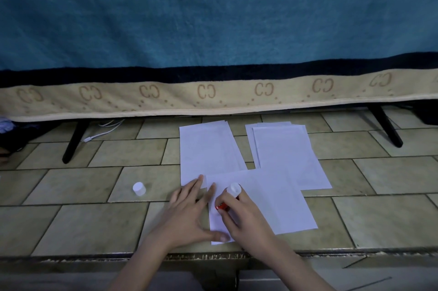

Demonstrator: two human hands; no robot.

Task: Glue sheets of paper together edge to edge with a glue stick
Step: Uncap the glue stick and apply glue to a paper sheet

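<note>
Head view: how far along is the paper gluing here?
Done: the white cap is off, standing on the tiled surface. In hand: the right hand grips the red glue stick, tip down at the left edge of the nearest white sheet, which the left hand presses flat. Left: joining it to another sheet; two paper stacks wait behind.

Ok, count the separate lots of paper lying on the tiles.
3. One stack lies at the back left, a second stack at the back right, and a single sheet lies nearest, under both hands. How many sheets each stack holds cannot be told.
</note>
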